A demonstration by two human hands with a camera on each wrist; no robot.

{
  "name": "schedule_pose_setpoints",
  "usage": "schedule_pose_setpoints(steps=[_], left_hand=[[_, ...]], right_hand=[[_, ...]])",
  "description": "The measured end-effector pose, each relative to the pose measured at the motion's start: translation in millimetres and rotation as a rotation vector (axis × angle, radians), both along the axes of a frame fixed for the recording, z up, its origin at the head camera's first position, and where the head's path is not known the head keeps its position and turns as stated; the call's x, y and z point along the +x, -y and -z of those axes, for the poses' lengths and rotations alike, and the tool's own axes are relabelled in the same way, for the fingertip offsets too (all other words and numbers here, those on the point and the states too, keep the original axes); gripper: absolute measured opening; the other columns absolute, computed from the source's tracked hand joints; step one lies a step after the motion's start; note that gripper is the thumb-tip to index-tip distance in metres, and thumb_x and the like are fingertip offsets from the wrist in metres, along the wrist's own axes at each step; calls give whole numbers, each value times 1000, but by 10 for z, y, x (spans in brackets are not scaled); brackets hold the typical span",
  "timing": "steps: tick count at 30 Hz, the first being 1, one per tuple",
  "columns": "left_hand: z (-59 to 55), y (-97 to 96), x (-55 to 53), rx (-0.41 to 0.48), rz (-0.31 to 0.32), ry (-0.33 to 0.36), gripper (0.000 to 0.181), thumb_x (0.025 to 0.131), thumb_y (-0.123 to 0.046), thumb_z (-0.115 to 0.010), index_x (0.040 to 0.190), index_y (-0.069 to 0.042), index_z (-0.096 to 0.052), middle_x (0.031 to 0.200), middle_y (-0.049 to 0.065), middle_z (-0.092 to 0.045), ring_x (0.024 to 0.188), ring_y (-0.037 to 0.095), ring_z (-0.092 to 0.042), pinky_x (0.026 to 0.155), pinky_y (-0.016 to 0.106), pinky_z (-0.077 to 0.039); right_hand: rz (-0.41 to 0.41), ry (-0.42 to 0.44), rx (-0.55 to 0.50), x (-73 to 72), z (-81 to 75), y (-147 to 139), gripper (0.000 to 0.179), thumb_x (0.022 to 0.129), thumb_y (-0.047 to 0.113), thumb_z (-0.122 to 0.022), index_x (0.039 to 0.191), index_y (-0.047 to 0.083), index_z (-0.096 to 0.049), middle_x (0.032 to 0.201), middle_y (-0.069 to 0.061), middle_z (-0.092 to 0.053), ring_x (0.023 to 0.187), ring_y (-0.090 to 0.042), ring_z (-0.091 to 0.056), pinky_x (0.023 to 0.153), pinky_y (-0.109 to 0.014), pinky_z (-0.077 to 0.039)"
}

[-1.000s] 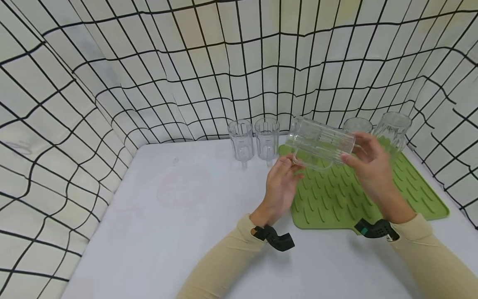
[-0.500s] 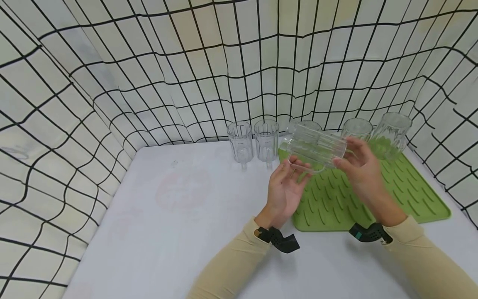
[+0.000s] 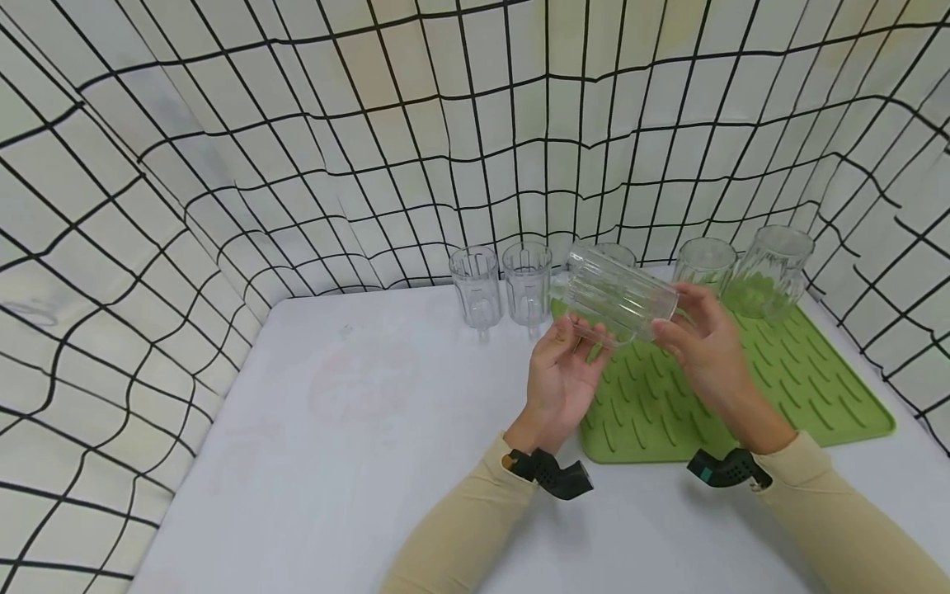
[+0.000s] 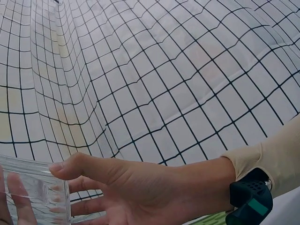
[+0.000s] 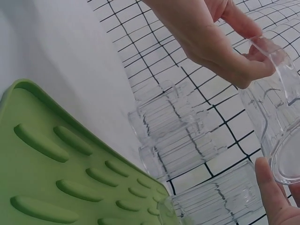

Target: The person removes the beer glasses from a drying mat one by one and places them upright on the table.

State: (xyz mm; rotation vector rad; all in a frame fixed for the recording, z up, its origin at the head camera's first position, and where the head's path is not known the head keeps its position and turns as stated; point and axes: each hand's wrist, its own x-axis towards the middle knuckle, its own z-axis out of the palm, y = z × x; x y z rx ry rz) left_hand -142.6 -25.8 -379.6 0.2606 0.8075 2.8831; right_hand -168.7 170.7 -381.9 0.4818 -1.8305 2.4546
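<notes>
Both hands [image 3: 566, 384] [image 3: 705, 355] grip a mug [image 3: 618, 289], its handle [image 5: 284, 77] (pinched by the left) plainest in the right wrist view.

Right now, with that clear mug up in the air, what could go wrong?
The clear mug is held tilted in the air, so it might drop if the left grip and the right grip loosen. Also, two mugs stand close together nearby, so bumping one could perhaps knock it into the other.

No legible text or numbers
</notes>
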Motion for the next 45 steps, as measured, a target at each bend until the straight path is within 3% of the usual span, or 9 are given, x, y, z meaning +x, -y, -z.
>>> schedule_pose_setpoints(steps=[3, 8, 14, 19, 22, 27, 35, 38, 45], left_hand=[[0, 10, 12, -12, 17, -42, 18, 107, -26, -54, 90, -21, -61, 91, -11, -68, 99, 7, -65, 99, 27, -55], [-20, 32, 28, -73, 41, -134, 17, 90, -38, -72, 88, -24, -63, 95, -13, -71, 103, 5, -65, 98, 27, -54], [-61, 59, 29, -131, 28, -229, 17, 88, -37, -74, 94, -25, -64, 97, -14, -74, 102, 3, -69, 99, 27, -58], [-86, 82, 24, -172, 18, -242, 22, 83, -33, -79, 95, -23, -64, 99, -12, -73, 102, 2, -70, 99, 24, -59], [-98, 113, 26, -203, 20, -242, 23, 81, -31, -80, 96, -23, -64, 100, -13, -72, 102, 1, -71, 100, 23, -59], [-125, 215, 8, -284, 11, -303, 24, 82, -29, -80, 97, -22, -63, 101, -12, -73, 101, 1, -71, 97, 20, -59], [-226, 447, -51, -433, -52, -384, 25, 82, -32, -80, 98, -21, -65, 100, -11, -74, 99, 2, -71, 92, 16, -59], [-260, 537, -63, -492, -73, -407, 24, 82, -32, -80, 97, -20, -66, 99, -11, -74, 99, 3, -71, 92, 16, -59], [-338, 742, -92, -625, -138, -460, 22, 81, -34, -79, 93, -21, -66, 98, -13, -75, 97, 3, -71, 91, 19, -60]], right_hand=[[-21, 4, -11, 7, -7, -10, 45, 101, -4, -55, 140, 17, -45, 139, 2, -52, 116, -6, -63, 87, -18, -59], [-55, -7, -5, 5, -11, -33, 49, 103, -3, -53, 147, 16, -43, 142, 1, -52, 120, -6, -63, 91, -19, -59], [-71, -65, 75, -1, 0, -68, 54, 104, -1, -50, 155, 13, -40, 145, 4, -50, 125, -3, -60, 96, -16, -56], [-69, -115, 146, -13, 9, -88, 57, 104, -2, -50, 159, 7, -35, 143, 4, -51, 121, -4, -61, 96, -17, -57], [-40, -146, 218, -12, 19, -99, 57, 104, -2, -51, 159, 7, -36, 144, 7, -52, 119, -2, -62, 92, -16, -59], [-16, -197, 280, 6, 35, -158, 57, 104, -3, -53, 158, 3, -36, 145, 8, -54, 124, -3, -61, 92, -17, -59], [51, -253, 455, 61, 19, -415, 61, 102, -5, -55, 159, 8, -36, 148, 18, -52, 129, 3, -57, 95, -7, -52], [75, -267, 477, 82, 22, -515, 62, 101, -8, -55, 159, 5, -37, 147, 18, -52, 128, 3, -57, 94, -6, -52], [215, -325, 676, 125, 32, -760, 65, 98, -6, -62, 158, 8, -40, 146, 26, -48, 127, 11, -52, 97, 1, -45]])
